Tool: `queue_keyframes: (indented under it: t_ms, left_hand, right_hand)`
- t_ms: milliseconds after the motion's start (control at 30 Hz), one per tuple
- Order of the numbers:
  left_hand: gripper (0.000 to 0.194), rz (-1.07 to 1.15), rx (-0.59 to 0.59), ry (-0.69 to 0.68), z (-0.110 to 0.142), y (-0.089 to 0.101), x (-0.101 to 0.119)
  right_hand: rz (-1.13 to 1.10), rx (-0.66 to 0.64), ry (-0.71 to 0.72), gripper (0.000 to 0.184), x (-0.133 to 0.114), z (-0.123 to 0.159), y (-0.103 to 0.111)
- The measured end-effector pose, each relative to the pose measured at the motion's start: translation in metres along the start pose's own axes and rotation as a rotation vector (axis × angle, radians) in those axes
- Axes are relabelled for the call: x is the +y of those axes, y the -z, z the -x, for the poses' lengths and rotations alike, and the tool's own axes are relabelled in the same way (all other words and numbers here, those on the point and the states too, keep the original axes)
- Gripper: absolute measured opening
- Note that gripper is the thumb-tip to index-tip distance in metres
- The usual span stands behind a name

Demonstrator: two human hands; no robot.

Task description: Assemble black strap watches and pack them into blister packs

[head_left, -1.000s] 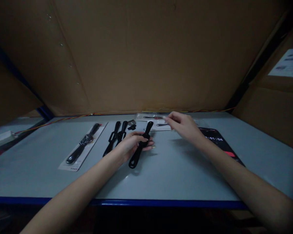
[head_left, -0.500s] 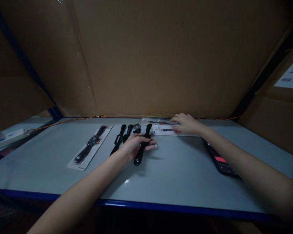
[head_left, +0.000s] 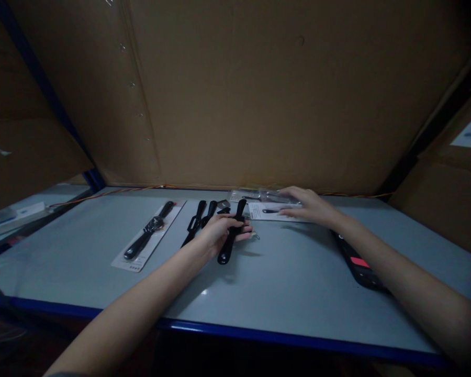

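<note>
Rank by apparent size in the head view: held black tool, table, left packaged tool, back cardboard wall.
1. Back cardboard wall
2. Table
3. Left packaged tool, card included
4. Held black tool, partly hidden

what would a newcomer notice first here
Probably the long, black, two-handled tool held in the left hand, near mid-picture. Next, the right hand over a flat white card pack before the brown cardboard wall, and the dark phone with a red bar, at right, partly behind the right forearm.
</note>
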State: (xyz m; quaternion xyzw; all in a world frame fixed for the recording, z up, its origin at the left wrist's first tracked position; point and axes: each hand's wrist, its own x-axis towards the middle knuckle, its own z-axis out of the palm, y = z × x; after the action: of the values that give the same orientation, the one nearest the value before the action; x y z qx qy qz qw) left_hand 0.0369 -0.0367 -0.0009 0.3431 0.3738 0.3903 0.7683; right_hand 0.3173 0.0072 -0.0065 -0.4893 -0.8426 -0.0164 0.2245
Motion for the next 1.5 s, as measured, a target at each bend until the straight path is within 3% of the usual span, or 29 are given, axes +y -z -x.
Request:
queue_keyframes:
  t_ms: [133,300,433,600,800,1000,1233,1300,1400,1500]
  left_hand:
    - [0.031,0.090,-0.106,0.088,-0.004,0.005,0.000]
    - [0.036,0.160,-0.269,0.146,0.001,0.004,0.007]
    - [0.038,0.107,-0.305,0.220,0.008,-0.001,0.010]
    - [0.024,-0.010,-0.215,0.160,0.009,-0.002,0.004]
    - [0.023,-0.057,-0.486,-0.003,0.004,-0.004,0.000]
    - [0.024,0.034,-0.503,-0.008,0.004,-0.004,0.001]
    - [0.030,0.029,-0.405,-0.055,0.010,-0.009,0.001]
    - [0.036,0.022,-0.369,-0.064,0.010,-0.010,0.001]
    - [0.033,0.034,-0.403,-0.034,0.009,-0.008,0.001]
    - [0.028,0.037,-0.477,0.043,0.006,-0.004,0.000]
  right_hand:
    - [0.025,0.126,0.180,0.056,-0.044,0.000,0.020]
    - [0.127,-0.022,0.515,0.059,-0.115,0.010,0.019]
    - [0.126,-0.126,0.626,0.056,-0.141,0.020,0.007]
    - [0.051,-0.142,0.643,0.064,-0.142,0.026,0.000]
    - [-0.121,-0.086,0.534,0.072,-0.132,0.029,-0.002]
    - [-0.307,0.001,0.382,0.088,-0.122,0.032,-0.003]
    - [-0.213,0.099,0.345,0.102,-0.111,0.028,0.003]
    - [-0.168,0.083,0.339,0.097,-0.105,0.026,0.005]
    - [-0.090,0.027,0.318,0.084,-0.096,0.025,0.009]
    - [0.004,-0.044,0.323,0.084,-0.096,0.026,0.011]
